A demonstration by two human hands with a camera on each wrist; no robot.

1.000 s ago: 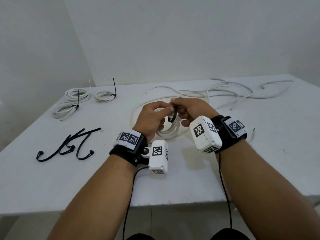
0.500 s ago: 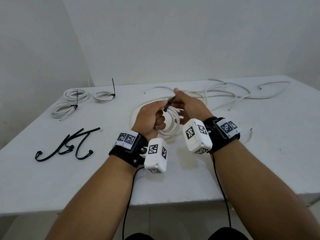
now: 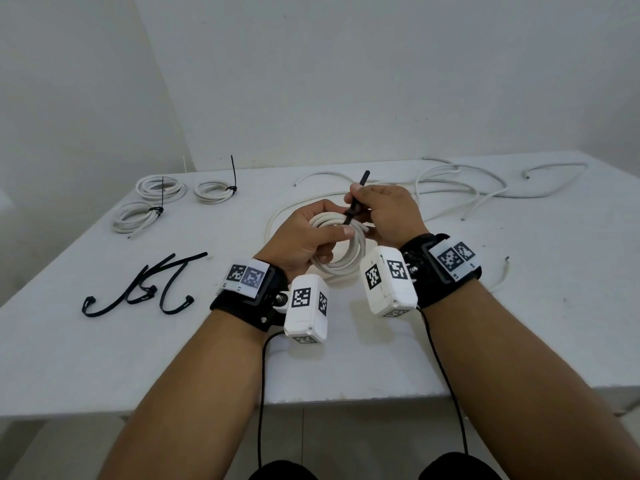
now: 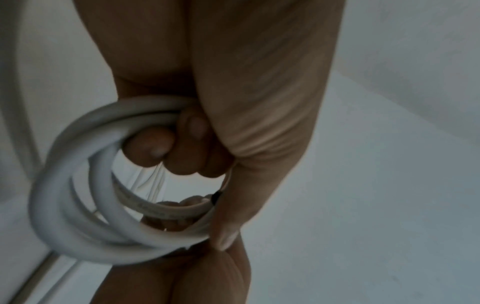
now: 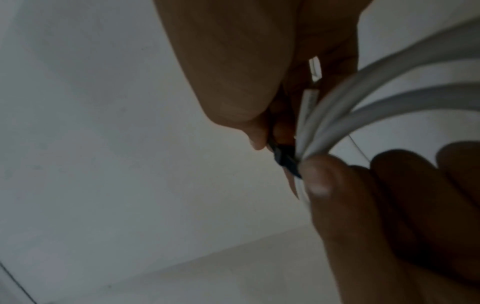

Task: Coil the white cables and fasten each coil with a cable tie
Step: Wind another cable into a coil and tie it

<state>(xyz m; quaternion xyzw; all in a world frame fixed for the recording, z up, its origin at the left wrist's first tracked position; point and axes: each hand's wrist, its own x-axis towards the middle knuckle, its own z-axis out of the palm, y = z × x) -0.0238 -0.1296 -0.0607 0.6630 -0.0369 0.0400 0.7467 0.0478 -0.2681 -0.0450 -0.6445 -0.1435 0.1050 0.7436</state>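
A white cable coil (image 3: 341,252) is held above the table between both hands. My left hand (image 3: 308,237) grips the coil (image 4: 85,195), fingers curled through its loops and thumb on top. My right hand (image 3: 384,213) pinches a black cable tie (image 3: 355,199) wrapped round the coil's top; its tail sticks up and away past the fingers. In the right wrist view the tie's dark head (image 5: 284,159) sits against the cable strands (image 5: 363,107) beside the left hand's thumb.
Three tied coils (image 3: 162,202) lie at the table's back left. Loose black ties (image 3: 145,289) lie at the left front. Uncoiled white cables (image 3: 460,188) sprawl across the back right, and one loop (image 3: 287,216) lies under the hands. The white table's front edge (image 3: 207,407) runs below my forearms.
The tie's loop has closed round the coil and its tail has been drawn out, now standing up past the right fingers. Both hands have shifted slightly toward me.
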